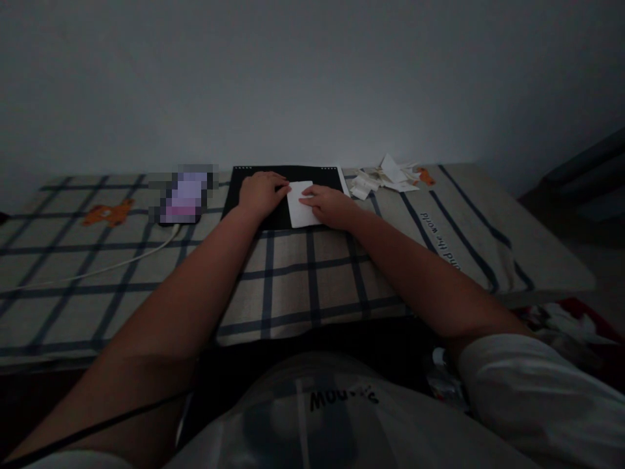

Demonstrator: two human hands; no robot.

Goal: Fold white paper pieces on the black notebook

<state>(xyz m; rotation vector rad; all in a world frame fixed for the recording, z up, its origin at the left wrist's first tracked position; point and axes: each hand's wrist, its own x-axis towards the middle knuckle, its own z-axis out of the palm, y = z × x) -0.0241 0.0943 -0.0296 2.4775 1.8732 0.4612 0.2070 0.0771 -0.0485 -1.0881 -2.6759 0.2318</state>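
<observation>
Two bare hands rest on a white sheet of paper [301, 204] that lies on a black mat [286, 195] at the far edge of the table [303, 286], close to the pale wall [312, 78]. The left hand [261, 193] lies flat at the paper's left edge, fingers loosely curled and touching it, its grip released with nothing clasped. The right hand [329, 205] presses down on the paper's right half, fingertips [308, 198] spread over the sheet; it pins rather than grasps, so its grip is slack too. The table wears a beige cloth with dark blue checks. Left of the mat sits a blurred-out purple object [184, 195], with a white cable [117, 264] trailing from it across the cloth. Right of the mat lies a small heap of paper scraps [385, 176]. An orange bear print [108, 213] marks the cloth at the left.
</observation>
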